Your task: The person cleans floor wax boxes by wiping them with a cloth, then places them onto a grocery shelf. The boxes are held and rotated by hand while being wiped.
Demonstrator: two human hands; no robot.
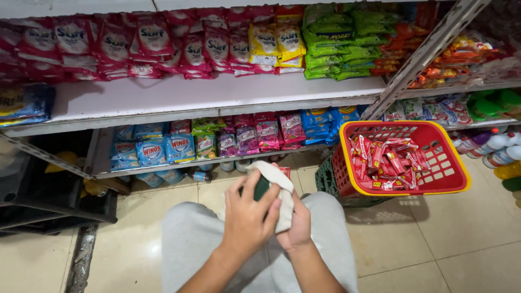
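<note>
My left hand point(247, 214) wraps its fingers over a small dark green object point(261, 187) and the pale cloth point(279, 187) around it. My right hand point(297, 225) sits underneath and holds the same cloth from below. Both hands are above my lap in grey trousers point(190, 239). Most of the green object is hidden by cloth and fingers, so its shape is unclear.
A red basket with a yellow rim point(458, 179) holds several red sachets point(388, 163) and rests on a green crate point(325, 182) to my right. White shelves point(206, 95) ahead carry rows of coloured packets. Bottles point(496, 149) stand at far right. A black crate point(49, 201) sits left.
</note>
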